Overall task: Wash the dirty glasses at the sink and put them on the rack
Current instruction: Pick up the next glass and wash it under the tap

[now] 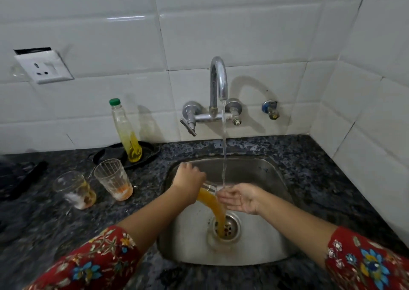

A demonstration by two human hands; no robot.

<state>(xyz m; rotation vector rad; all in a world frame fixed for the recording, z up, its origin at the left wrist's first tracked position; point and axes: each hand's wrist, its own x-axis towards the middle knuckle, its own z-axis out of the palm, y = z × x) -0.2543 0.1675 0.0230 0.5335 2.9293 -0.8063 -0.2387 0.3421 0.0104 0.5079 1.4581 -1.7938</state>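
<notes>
**Mia:** Where is the glass now?

**Sam:** The tipped glass (209,187) is over the sink (265,174). The left hand (188,179) comes from above and its fingers curl round it.

**Mia:** Which way does it lie?

**Sam:** It lies almost on its side. Its mouth points right, toward the right hand (241,198), and a bit down. Orange drink (212,203) pours out of it into the drain (228,226).

**Mia:** What is the right hand doing?

**Sam:** It holds nothing. The palm faces up, the fingers are spread and a little cupped, and its fingertips are just beside the mouth of the glass. Water (224,146) from the tap (218,79) lands there.

**Mia:** So what comes next?

**Sam:** I think the glass needs a rinse. Its mouth is right by the water, so a small turn up would let water run in. The right hand is close enough to rub the rim.

**Mia:** Are there more glasses?

**Sam:** Yes, 2. The orange-bottom glass (114,179) and the yellow-bottom glass (74,189) stand upright on the counter (309,157), left of the sink. The left hand is nearer to them. A soap bottle (126,132) stands behind them.

**Mia:** And the rack?

**Sam:** I cannot see it.
</notes>
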